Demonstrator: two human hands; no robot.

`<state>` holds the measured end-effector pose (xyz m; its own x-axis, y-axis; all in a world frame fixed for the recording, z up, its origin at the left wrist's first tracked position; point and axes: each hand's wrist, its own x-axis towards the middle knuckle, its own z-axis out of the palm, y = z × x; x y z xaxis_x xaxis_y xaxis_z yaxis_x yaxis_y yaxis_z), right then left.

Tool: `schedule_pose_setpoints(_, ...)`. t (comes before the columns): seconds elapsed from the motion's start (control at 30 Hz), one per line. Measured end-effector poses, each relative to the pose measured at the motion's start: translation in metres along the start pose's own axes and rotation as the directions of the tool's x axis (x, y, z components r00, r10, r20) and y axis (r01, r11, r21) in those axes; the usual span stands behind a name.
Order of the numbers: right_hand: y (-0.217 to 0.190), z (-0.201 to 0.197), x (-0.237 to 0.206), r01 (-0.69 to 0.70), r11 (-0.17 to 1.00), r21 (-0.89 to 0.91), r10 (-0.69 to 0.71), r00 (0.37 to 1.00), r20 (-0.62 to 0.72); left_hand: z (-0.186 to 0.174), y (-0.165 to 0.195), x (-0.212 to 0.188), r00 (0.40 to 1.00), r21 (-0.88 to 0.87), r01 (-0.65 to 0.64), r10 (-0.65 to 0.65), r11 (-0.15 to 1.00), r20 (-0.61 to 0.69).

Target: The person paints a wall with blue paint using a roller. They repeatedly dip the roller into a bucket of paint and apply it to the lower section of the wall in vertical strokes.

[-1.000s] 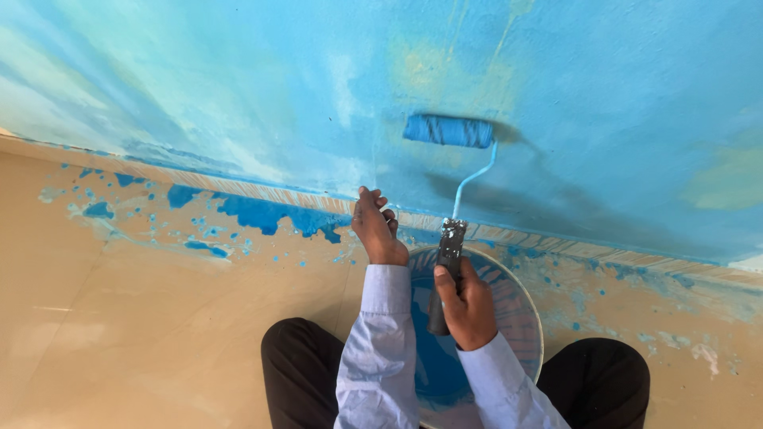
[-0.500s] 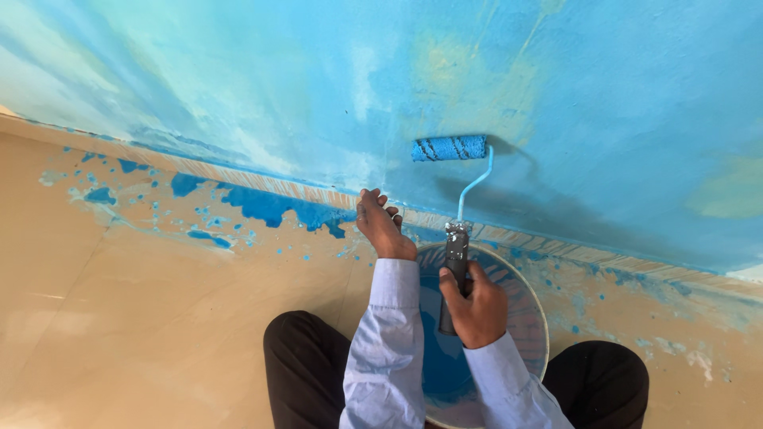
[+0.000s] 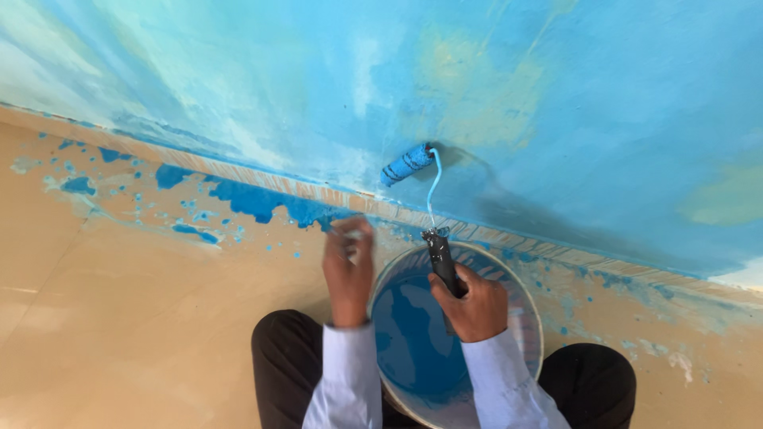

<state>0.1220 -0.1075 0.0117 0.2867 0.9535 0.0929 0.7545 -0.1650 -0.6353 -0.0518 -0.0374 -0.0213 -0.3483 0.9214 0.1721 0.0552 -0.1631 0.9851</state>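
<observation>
Above the white paint bucket (image 3: 531,318), the right hand (image 3: 474,306) is gripping the paint roller (image 3: 409,164) with fingers clamped on its handle, against the blue wall (image 3: 556,103), while the blurred left hand (image 3: 348,270) is hovering nearby, finger state indeterminable.

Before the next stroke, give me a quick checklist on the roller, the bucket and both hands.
1. Grip on roller: ok. The right hand is closed around the black handle.
2. Roller loaded: ok, its sleeve is blue all over.
3. Roller against the wall: cannot tell; it sits tilted low on the blue wall with a shadow beside it.
4. Bucket placement: ok, between the knees, directly under the right hand, blue paint inside.
5. Left hand free: cannot tell; it is blurred, raised near the wall's base.
6. Floor clean: not ok, blue splashes lie along the wall's foot.
</observation>
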Motion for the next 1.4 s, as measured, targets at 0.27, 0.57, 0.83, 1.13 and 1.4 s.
schedule_pose_setpoints(0.27,0.002,-0.011,0.015,0.061,0.988,-0.139,-0.062,0.998,-0.002,-0.013,0.004,-0.041,0.935,0.415,-0.129,-0.029,0.900,0.354)
schedule_pose_setpoints(0.57,-0.053,-0.009,0.052,0.217,0.818,-0.533,-0.260,0.966,-0.007,-0.017,0.013,-0.039,0.916,0.358,0.028,-0.167,0.933,0.365)
schedule_pose_setpoints(0.83,-0.029,-0.024,0.046,0.162,0.783,-0.601,-0.224,0.974,-0.029,-0.018,0.011,-0.039,0.934,0.271,0.050,-0.141,0.961,0.328)
schedule_pose_setpoints(1.13,0.038,-0.098,0.017,0.047,0.736,-0.676,-0.244,0.949,-0.199,-0.015,0.005,-0.039,0.925,0.306,0.035,-0.147,0.951,0.351)
schedule_pose_setpoints(1.4,0.027,-0.044,0.042,0.220,0.829,-0.515,-0.325,0.938,-0.121,-0.015,0.005,-0.037,0.913,0.385,0.035,-0.186,0.922,0.363)
